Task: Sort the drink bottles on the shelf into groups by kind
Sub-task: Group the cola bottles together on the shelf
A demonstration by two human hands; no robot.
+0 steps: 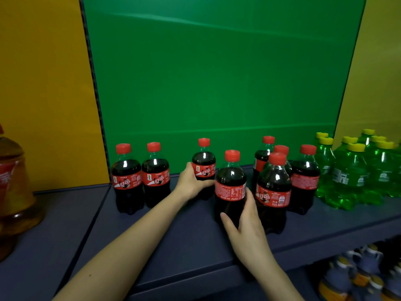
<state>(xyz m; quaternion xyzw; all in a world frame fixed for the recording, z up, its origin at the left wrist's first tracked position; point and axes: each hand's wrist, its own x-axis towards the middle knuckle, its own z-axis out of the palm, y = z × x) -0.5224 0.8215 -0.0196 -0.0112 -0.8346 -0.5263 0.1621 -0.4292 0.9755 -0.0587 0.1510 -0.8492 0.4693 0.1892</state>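
Cola bottles point(303, 179) with red caps stand upright across the middle of the dark shelf point(178, 231). Two sit neatly side by side as a left pair point(128, 181), and the others are bunched loosely toward the right. Green bottles point(355, 174) with yellow caps are already packed together at the far right, just beside the last cola. The left hand point(191, 181) is wrapped round the label of the rear cola bottle point(204, 161). The right hand point(245, 227) clasps the lower body of the nearest cola bottle point(231, 181). Taking one in each hand looks to me like a way to slide both toward the neat pair, closing up the cola group and drawing it clear of the green ones.
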